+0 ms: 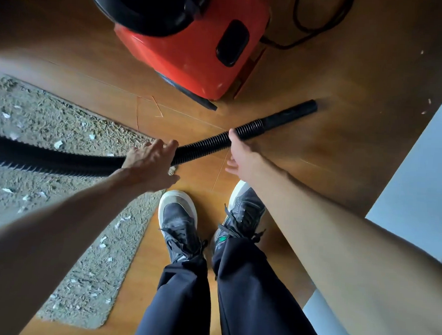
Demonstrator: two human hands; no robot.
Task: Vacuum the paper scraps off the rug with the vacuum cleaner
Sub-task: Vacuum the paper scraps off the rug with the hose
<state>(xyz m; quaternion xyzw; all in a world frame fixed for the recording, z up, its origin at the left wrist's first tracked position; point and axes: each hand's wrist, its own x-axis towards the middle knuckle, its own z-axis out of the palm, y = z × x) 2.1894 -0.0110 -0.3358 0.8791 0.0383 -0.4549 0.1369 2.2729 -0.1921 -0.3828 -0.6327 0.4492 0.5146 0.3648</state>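
Observation:
A red vacuum cleaner (195,50) with a black top stands on the wooden floor ahead of me. Its black ribbed hose (205,146) runs from the left across the rug (63,123) to a smooth nozzle end (292,113) lying on the floor. White paper scraps (58,144) are scattered over the beige shaggy rug. My left hand (151,163) lies over the hose at the rug's edge, fingers stretched across it and thumb on the near side. My right hand (241,155) is at the hose closer to the nozzle, thumb touching it, fingers spread below.
My two feet in dark sneakers (178,221) stand on the wooden floor (331,147) beside the rug's right edge. The vacuum's black power cord (311,28) loops at the upper right. A pale wall or furniture panel (424,178) borders the right side.

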